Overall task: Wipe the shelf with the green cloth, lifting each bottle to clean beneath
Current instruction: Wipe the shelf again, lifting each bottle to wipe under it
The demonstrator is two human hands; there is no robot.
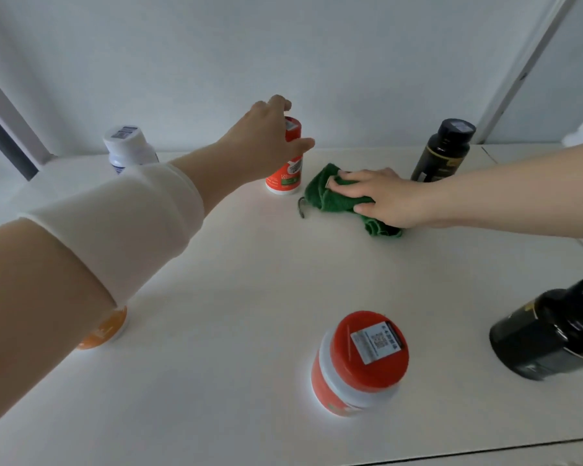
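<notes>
My left hand (266,136) wraps around the top of a small orange and white bottle (285,178) that stands on the white shelf (249,280) near the back wall. Just to its right, my right hand (381,196) presses flat on the crumpled green cloth (327,193), which lies on the shelf. A dark loop hangs from the cloth's left edge. The bottle's base appears to touch the shelf.
A white bottle with a blue label (128,148) stands at the back left, a black bottle (443,151) at the back right. Nearer me are a red-lidded jar (360,363), a big black jar (552,331) and an orange container (103,329) half hidden under my forearm.
</notes>
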